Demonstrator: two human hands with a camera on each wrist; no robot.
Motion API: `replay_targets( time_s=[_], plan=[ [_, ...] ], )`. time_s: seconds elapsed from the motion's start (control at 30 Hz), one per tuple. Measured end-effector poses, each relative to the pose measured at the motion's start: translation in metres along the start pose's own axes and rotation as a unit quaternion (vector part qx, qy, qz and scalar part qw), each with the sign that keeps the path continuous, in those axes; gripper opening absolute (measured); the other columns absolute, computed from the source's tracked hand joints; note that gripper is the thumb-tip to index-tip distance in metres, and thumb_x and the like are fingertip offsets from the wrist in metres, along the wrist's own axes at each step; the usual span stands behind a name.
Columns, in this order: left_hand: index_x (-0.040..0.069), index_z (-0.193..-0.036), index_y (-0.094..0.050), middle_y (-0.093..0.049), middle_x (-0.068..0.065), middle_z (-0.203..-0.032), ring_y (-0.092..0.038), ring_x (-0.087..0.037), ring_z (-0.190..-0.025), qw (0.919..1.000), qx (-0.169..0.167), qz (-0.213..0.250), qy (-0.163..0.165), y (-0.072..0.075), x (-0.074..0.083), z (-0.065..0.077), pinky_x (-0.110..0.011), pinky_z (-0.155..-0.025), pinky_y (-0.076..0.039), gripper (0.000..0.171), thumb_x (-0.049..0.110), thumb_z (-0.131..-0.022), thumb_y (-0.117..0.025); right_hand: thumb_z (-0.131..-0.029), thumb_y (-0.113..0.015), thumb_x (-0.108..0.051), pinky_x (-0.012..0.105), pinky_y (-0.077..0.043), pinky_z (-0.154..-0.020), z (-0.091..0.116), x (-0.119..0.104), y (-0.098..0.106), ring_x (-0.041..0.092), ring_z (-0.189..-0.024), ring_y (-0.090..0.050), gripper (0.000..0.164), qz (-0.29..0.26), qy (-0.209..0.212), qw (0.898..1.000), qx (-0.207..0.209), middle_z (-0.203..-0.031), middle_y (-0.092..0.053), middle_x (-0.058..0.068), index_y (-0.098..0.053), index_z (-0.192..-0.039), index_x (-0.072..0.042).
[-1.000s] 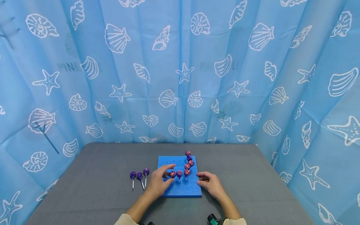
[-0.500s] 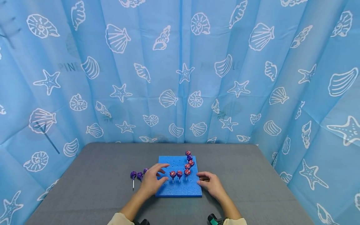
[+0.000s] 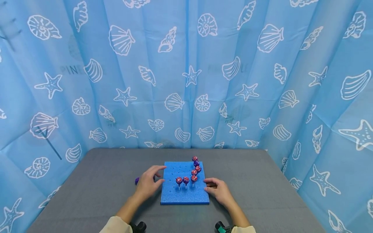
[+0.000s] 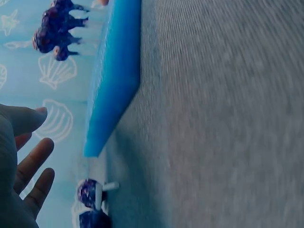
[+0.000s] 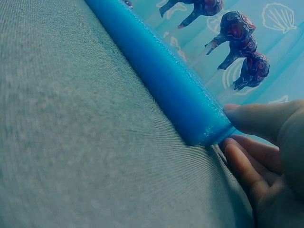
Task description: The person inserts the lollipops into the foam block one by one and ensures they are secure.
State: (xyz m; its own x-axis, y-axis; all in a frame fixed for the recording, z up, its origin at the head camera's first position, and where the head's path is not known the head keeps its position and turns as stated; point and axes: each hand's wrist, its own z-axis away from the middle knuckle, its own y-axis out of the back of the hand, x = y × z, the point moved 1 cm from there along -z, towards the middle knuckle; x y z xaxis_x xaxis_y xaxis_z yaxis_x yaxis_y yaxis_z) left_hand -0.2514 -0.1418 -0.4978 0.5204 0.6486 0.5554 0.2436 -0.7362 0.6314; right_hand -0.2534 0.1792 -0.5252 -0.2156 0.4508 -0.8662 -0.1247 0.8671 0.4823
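A blue foam board (image 3: 183, 196) with small holes lies on the table, several wrapped lollipops (image 3: 186, 180) standing upright in it on their sticks. My left hand (image 3: 147, 184) hangs just left of the board with thumb and fingers spread, holding nothing. Behind that hand, loose purple lollipops lie on the table; in the head view only one purple lollipop (image 3: 137, 181) peeks out, while the left wrist view shows another lollipop (image 4: 88, 192) below the fingers. At the board's right edge, my right hand (image 3: 218, 191) holds it between thumb and curled fingers.
The grey table (image 3: 262, 194) reaches back to a blue curtain (image 3: 186, 123) printed with white shells and starfish, which also closes off both sides. A dark wrist device (image 3: 223, 227) is worn on each forearm.
My left hand has moved left from beside the front-left standing lollipop, off the board and over the loose lollipops, hiding most of them. My right hand stays at the board's edge.
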Motion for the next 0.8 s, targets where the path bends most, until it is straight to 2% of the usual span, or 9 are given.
replay_targets(
  time_s=[0.13,0.33,0.5,0.8],
  plan=[
    [0.018,-0.125,-0.064,-0.063,0.004,-0.117,-0.062,-0.009,-0.087,0.9996,-0.004,-0.028,-0.003,0.005,-0.007,-0.001,-0.038,-0.075,-0.054,0.052,0.004,-0.078,-0.082,-0.089,-0.071,-0.008,0.037,-0.054,-0.083,0.0,0.001,0.0,0.023,-0.096,-0.062,0.026,-0.001,-0.001,1.0,0.001,-0.108,-0.067,0.009,-0.068,-0.114,-0.002],
    [0.021,-0.126,-0.063,-0.061,0.0,-0.123,-0.06,-0.02,-0.105,0.9944,-0.017,-0.102,-0.018,0.013,-0.017,-0.003,-0.046,-0.083,-0.049,0.057,0.012,-0.074,-0.085,-0.089,-0.071,-0.008,0.037,-0.055,-0.082,0.0,0.001,0.0,0.023,-0.096,-0.062,0.026,-0.001,0.0,1.0,0.001,-0.108,-0.067,0.009,-0.068,-0.114,-0.003],
    [0.021,-0.13,-0.061,-0.057,-0.002,-0.13,-0.055,-0.025,-0.117,0.991,-0.059,-0.12,0.009,0.017,-0.027,-0.003,-0.048,-0.087,-0.046,0.06,0.018,-0.076,-0.085,-0.089,-0.071,-0.009,0.037,-0.055,-0.083,0.0,0.001,0.0,0.023,-0.096,-0.062,0.026,-0.002,-0.001,1.0,0.001,-0.107,-0.067,0.009,-0.068,-0.114,-0.002],
    [0.017,-0.134,-0.058,-0.057,-0.006,-0.131,-0.055,-0.028,-0.118,0.9852,-0.102,-0.127,0.055,0.018,-0.036,-0.005,-0.05,-0.087,-0.045,0.063,0.02,-0.077,-0.084,-0.088,-0.071,-0.009,0.038,-0.054,-0.083,0.001,0.0,0.0,0.023,-0.095,-0.062,0.026,-0.001,-0.006,1.0,0.003,-0.107,-0.067,0.008,-0.068,-0.113,-0.003]
  ],
)
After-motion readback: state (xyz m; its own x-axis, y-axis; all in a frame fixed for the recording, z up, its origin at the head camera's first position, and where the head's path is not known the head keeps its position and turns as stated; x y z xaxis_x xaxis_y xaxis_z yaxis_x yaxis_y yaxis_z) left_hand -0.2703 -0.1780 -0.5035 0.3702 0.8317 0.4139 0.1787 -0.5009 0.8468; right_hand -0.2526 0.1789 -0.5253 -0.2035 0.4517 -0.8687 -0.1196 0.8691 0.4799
